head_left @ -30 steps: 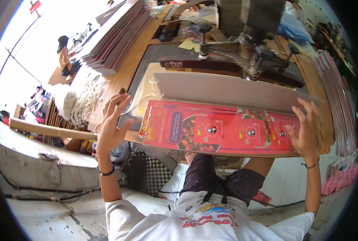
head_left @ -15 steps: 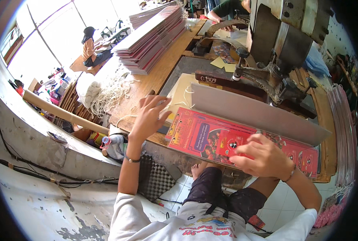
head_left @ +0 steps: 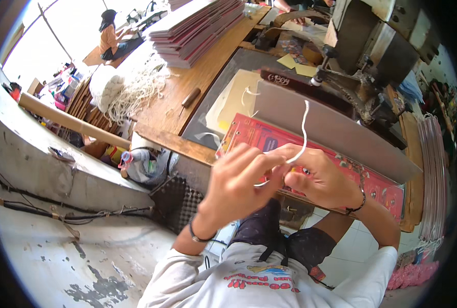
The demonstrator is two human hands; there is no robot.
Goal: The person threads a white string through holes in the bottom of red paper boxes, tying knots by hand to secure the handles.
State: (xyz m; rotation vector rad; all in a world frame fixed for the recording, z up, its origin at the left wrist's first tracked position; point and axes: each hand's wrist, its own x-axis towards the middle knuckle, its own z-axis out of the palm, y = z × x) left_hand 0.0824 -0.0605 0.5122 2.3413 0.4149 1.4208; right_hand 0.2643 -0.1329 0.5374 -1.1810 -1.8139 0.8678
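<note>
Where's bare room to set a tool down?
Bare wood tabletop between the cord heap and brown-handled awl; also a strip between the board stack and dark mat. Crowded: red sheets, beneath left hand, right hand and white cord, with the grey board standing behind.

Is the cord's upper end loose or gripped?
Loose: the cord rises above the left hand and right hand, its tip untouched.

Flat red rectangular printed sheets (head_left: 250, 130) lie before a long grey board (head_left: 336, 134); a brown wooden-handled awl (head_left: 190, 97) lies to their left
</note>
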